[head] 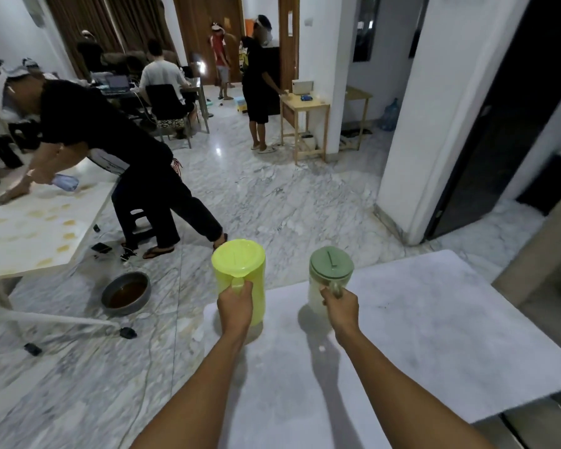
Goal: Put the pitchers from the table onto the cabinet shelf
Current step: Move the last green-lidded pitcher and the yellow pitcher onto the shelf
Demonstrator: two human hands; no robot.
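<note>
A lime-yellow pitcher (240,270) with a matching lid is upright over the far left corner of the grey table (418,335). My left hand (235,303) is closed around its handle. To its right is a clear pitcher with a sage-green lid (330,273), also upright near the table's far edge. My right hand (340,307) grips its handle. Both arms reach forward over the tabletop. I cannot tell whether the pitchers rest on the table or hang just above it. No cabinet shelf is in view.
A person bends over a stained white table (30,228) at the left. A metal bowl of brown liquid (126,293) sits on the marble floor, with cables nearby. A white pillar (434,124) and a dark doorway stand at the right. Other people are further back.
</note>
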